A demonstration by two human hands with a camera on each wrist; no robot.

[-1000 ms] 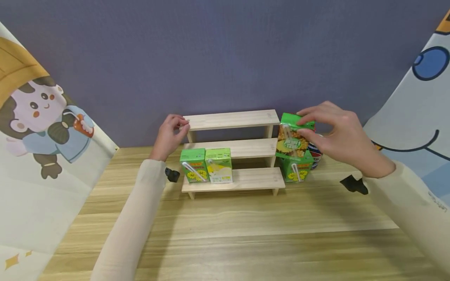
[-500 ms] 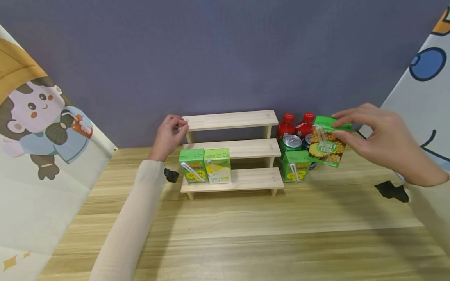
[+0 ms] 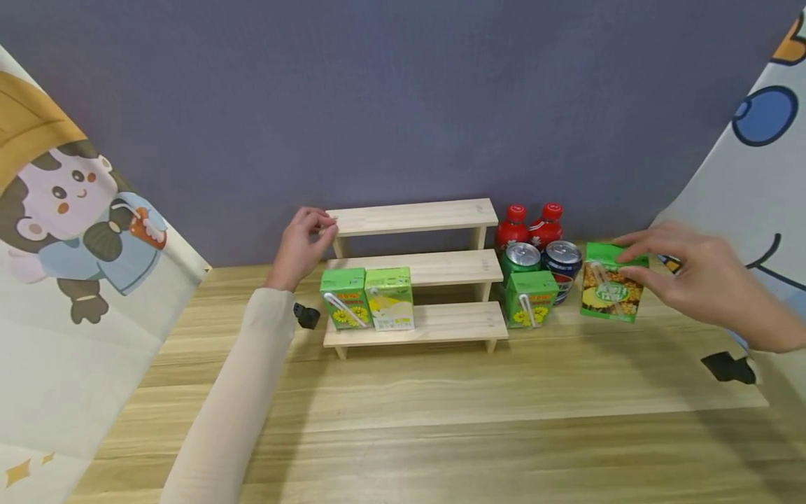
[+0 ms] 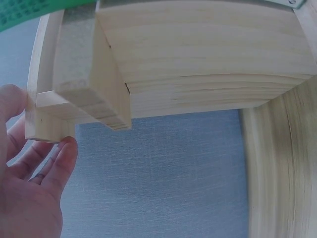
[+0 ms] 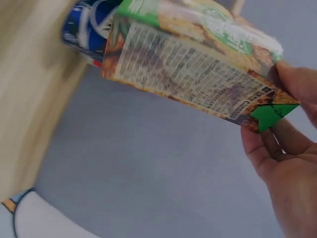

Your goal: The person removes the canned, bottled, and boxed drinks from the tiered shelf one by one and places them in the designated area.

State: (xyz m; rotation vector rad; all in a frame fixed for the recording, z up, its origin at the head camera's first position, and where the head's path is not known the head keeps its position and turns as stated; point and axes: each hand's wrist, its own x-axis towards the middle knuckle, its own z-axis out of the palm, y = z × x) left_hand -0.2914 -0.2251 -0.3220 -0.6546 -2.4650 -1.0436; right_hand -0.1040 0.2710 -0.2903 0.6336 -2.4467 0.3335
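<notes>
My right hand (image 3: 689, 269) pinches the top of a green drink carton (image 3: 609, 290) with a pineapple picture, right of the cans. In the right wrist view the thumb and fingers hold the carton (image 5: 188, 74) by its top end. My left hand (image 3: 302, 241) grips the left end of the top board of a three-tier wooden shelf (image 3: 412, 215). Seen from the left wrist, the thumb lies on one side of the board end (image 4: 47, 124) and the fingertips on the other. A green carton (image 3: 346, 301) and a yellow-green carton (image 3: 392, 301) stand on the bottom step's left half.
Right of the shelf stand another green carton (image 3: 530, 301), a green can (image 3: 521, 260), a dark blue can (image 3: 562, 266) and two red-capped bottles (image 3: 545, 224). A grey-blue wall (image 3: 403, 105) rises behind the shelf. Wooden tabletop (image 3: 403, 413) extends in front.
My right hand has carried the pineapple carton right, away from the standing green carton, then lowered it. The cans and bottles have come into view. My left hand stays on the shelf.
</notes>
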